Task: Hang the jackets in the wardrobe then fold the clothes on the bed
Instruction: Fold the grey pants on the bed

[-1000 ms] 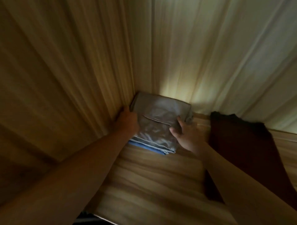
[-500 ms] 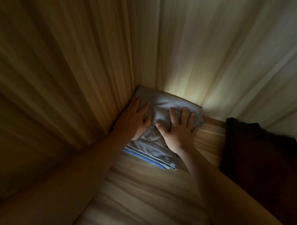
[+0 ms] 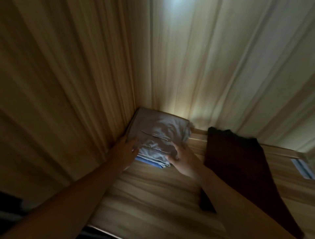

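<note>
The wardrobe (image 3: 139,88) is dim inside and lined in pale wood grain. Its left side panel (image 3: 59,85) lies in shadow, while the back panel (image 3: 230,68) is brighter (a small light (image 3: 179,2) glows at the top). The shelf (image 3: 153,201) below shows the same grain, blurred.

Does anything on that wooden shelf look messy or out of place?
Only small things. The folded grey clothes stack in the corner is rumpled on top, and a blue layer pokes out at its front bottom edge. The dark folded cloth lies apart to the right. Nothing looks spilled or damaged.
</note>
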`<control>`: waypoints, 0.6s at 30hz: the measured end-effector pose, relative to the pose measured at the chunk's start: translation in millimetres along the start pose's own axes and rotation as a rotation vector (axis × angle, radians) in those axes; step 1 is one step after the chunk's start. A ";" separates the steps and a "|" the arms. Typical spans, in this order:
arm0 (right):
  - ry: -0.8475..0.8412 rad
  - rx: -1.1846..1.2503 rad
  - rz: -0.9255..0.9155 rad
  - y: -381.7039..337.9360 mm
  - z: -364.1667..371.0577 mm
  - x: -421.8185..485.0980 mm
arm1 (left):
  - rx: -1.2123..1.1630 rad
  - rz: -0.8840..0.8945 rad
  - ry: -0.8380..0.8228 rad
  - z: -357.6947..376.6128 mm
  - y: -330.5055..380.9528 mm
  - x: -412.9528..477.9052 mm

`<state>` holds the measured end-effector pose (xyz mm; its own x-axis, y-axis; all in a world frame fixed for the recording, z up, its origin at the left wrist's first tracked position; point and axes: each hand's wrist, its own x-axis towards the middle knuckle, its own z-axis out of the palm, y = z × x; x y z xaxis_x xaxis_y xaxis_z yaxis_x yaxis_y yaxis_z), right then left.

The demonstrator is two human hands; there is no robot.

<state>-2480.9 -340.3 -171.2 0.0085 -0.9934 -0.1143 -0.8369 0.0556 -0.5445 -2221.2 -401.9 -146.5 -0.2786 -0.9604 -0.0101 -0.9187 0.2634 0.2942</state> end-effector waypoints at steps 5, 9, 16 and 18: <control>0.001 -0.051 0.088 -19.1 -44.3 -67.0 | -0.200 0.065 -0.018 -40.0 22.5 -46.7; -0.064 -0.114 0.172 -41.8 -76.5 -126.6 | -0.197 0.114 -0.047 -67.5 35.1 -87.2; -0.067 -0.103 0.183 -97.0 -78.7 -212.1 | -0.196 0.098 -0.211 -93.9 16.9 -179.1; -0.093 -0.078 0.189 -114.2 -66.3 -231.9 | -0.204 0.097 -0.228 -99.0 3.2 -220.0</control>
<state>-2423.6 -122.9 -27.4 -0.1047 -0.9525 -0.2861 -0.8683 0.2279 -0.4406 -2135.1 -198.8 -48.8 -0.4390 -0.8803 -0.1799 -0.8161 0.3069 0.4896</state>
